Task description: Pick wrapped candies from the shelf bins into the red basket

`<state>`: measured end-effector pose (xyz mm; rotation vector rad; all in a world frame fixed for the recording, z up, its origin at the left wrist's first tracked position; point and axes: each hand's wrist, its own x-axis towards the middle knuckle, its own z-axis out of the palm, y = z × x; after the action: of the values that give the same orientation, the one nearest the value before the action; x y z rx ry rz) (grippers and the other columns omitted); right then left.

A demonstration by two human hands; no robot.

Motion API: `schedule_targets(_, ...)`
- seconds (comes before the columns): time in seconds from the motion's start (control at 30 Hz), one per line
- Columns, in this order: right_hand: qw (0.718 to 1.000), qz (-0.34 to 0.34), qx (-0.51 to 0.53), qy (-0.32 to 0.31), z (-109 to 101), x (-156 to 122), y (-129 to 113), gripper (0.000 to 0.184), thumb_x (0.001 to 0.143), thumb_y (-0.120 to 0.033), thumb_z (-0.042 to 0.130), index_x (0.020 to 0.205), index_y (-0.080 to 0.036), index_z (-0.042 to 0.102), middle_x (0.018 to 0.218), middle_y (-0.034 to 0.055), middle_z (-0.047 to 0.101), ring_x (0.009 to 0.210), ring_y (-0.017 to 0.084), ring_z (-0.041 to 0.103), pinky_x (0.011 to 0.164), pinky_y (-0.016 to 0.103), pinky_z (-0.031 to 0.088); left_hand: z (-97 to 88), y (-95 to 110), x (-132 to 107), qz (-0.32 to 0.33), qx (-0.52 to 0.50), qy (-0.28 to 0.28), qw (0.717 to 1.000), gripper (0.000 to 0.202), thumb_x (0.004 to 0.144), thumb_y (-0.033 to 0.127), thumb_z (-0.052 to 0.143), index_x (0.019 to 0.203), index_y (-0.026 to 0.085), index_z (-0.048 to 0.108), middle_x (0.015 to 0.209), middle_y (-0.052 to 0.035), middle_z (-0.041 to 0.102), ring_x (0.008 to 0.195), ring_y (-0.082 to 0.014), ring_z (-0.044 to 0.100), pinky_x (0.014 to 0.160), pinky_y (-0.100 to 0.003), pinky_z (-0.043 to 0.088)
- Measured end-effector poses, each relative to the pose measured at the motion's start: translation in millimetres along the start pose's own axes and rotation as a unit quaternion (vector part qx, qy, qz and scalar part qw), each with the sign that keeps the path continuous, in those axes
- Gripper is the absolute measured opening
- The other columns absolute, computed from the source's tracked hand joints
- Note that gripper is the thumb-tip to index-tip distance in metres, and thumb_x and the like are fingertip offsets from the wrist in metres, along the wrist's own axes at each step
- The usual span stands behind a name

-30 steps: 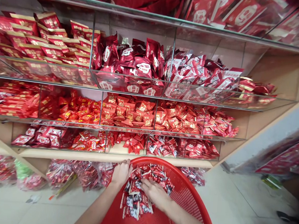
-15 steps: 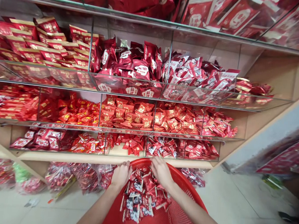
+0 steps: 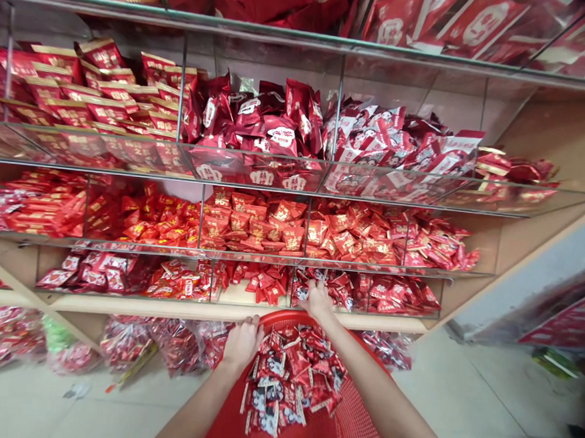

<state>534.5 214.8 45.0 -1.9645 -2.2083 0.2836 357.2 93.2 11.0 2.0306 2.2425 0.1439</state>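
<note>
My left hand (image 3: 242,343) grips the rim of a red plastic mesh basket (image 3: 280,318) at its near left side. A heap of small red-and-white wrapped sweet packets (image 3: 288,385) lies in the basket. My right hand (image 3: 319,299) reaches past the far rim into a clear acrylic bin of similar packets (image 3: 387,296) on the lowest shelf. Its fingers are down among the packets, partly hidden, and I cannot tell whether they hold any.
Clear-walled shelf bins (image 3: 252,223) of red packaged sweets rise in tiers above the basket. A pale wooden shelf edge (image 3: 141,307) runs just behind it. Plastic bags of sweets (image 3: 173,344) stand on the tiled floor beneath.
My right hand has moved forward from the basket's heap, over the far rim, and into the lowest bin. My left hand stays on the rim.
</note>
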Motion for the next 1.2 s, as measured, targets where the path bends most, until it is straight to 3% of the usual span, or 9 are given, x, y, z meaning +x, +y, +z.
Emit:
schedule_targets(0.2, 0.998, -0.045, -0.010, 0.042, -1.4, -2.9, 7.2, 0.047, 0.071, -0.023, 0.059, 0.115, -0.016, 0.045, 0.117, 0.0147, 0.049, 0.106, 0.026, 0.047, 0.080, 0.034, 0.039, 3.3, -1.3, 0.4, 0.010, 0.003, 0.021, 1.000, 0.035, 0.089, 0.029, 0.030, 0.116, 0.015, 0.048, 0.101, -0.0102, 0.062, 0.089, -0.0185, 0.061, 0.075, -0.028, 0.046)
schedule_targets(0.37, 0.994, -0.074, 0.051, 0.057, -10.6, -8.2, 12.9, 0.048, 0.072, -0.016, 0.055, 0.117, -0.009, 0.043, 0.106, 0.0163, 0.056, 0.095, 0.023, 0.054, 0.076, 0.029, 0.040, 5.0, -1.8, 0.8, 0.011, 0.002, 0.020, 1.000, 0.035, 0.089, 0.029, 0.028, 0.115, 0.015, 0.048, 0.099, -0.0100, 0.062, 0.088, -0.0178, 0.061, 0.074, -0.027, 0.046)
schedule_targets(0.6, 0.976, -0.090, 0.174, 0.091, -22.7, -23.1, 31.4, 0.049, 0.070, -0.018, 0.051, 0.118, -0.013, 0.042, 0.084, 0.0041, 0.056, 0.071, 0.015, 0.052, 0.065, 0.026, 0.040, 3.9, -1.4, 0.5, 0.002, 0.000, 0.008, 1.000, 0.037, 0.090, 0.030, 0.027, 0.117, 0.015, 0.047, 0.102, -0.0110, 0.061, 0.089, -0.0181, 0.061, 0.074, -0.027, 0.046)
schedule_targets(0.77, 0.951, -0.097, 0.273, 0.108, -30.2, -45.8, 49.3, 0.049, 0.073, -0.028, 0.052, 0.119, -0.013, 0.041, 0.065, -0.0034, 0.046, 0.059, 0.013, 0.048, 0.060, 0.025, 0.040, 3.9, -0.2, -1.2, -0.003, -0.002, 0.011, 1.000, 0.037, 0.090, 0.030, 0.027, 0.117, 0.015, 0.048, 0.102, -0.0109, 0.061, 0.091, -0.0182, 0.060, 0.076, -0.027, 0.045)
schedule_targets(0.9, 0.934, -0.105, 0.333, 0.068, -27.9, -77.2, 60.1, 0.048, 0.074, -0.031, 0.052, 0.118, -0.015, 0.040, 0.068, -0.0028, 0.046, 0.062, 0.013, 0.049, 0.059, 0.025, 0.042, 5.6, -0.1, -1.6, -0.007, -0.002, 0.010, 1.000, 0.038, 0.090, 0.031, 0.027, 0.119, 0.016, 0.047, 0.104, -0.0111, 0.061, 0.093, -0.0180, 0.059, 0.077, -0.027, 0.045)
schedule_targets(1.07, 0.938, -0.085, 0.333, -0.052, -8.3, -110.4, 79.3, 0.044, 0.068, -0.022, 0.055, 0.110, -0.018, 0.043, 0.059, -0.0069, 0.045, 0.052, 0.010, 0.044, 0.047, 0.020, 0.035, 7.4, -0.4, -0.8, 0.001, 0.003, 0.023, 1.000, 0.038, 0.090, 0.030, 0.027, 0.117, 0.015, 0.048, 0.102, -0.0108, 0.062, 0.090, -0.0188, 0.060, 0.074, -0.027, 0.046)
schedule_targets(1.2, 0.940, -0.076, 0.320, -0.094, -1.8, -122.0, 91.2, 0.042, 0.066, -0.017, 0.054, 0.107, -0.019, 0.046, 0.058, -0.0065, 0.048, 0.051, 0.010, 0.045, 0.045, 0.019, 0.032, 4.5, 0.9, -1.4, 0.000, 0.004, 0.015, 1.000, 0.036, 0.090, 0.031, 0.027, 0.116, 0.016, 0.048, 0.101, -0.0103, 0.062, 0.088, -0.0181, 0.061, 0.074, -0.027, 0.045)
